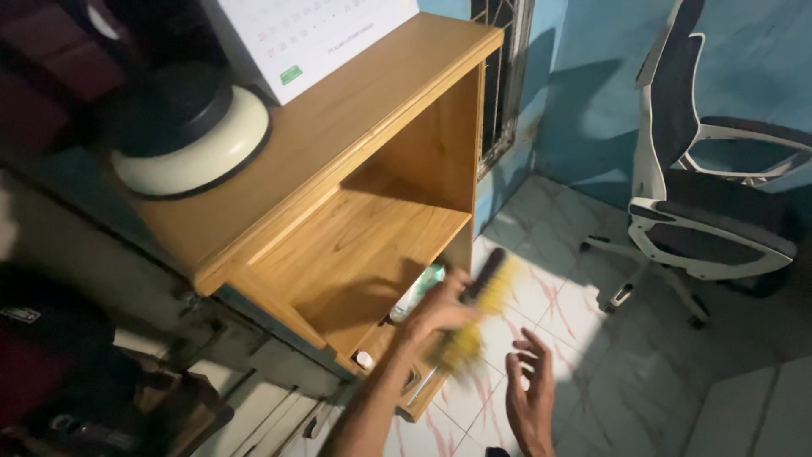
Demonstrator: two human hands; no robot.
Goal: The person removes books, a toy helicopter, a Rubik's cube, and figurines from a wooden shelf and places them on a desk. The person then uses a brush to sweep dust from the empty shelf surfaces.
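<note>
A wooden shelf (355, 254) is being lit over tiled floor (677, 372); a yellow brush (478, 309) is being gripped in the left hand (440, 311), while the right hand (531, 391) is being held open, near it.

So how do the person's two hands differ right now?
The left hand is closed around a blurred yellow brush with a dark handle; the right hand holds nothing, its fingers spread open. The left hand reaches close to the front of the wooden shelf unit's lower shelf, while the right hand hangs lower, over the pale tiled floor. Both are bare.
</note>
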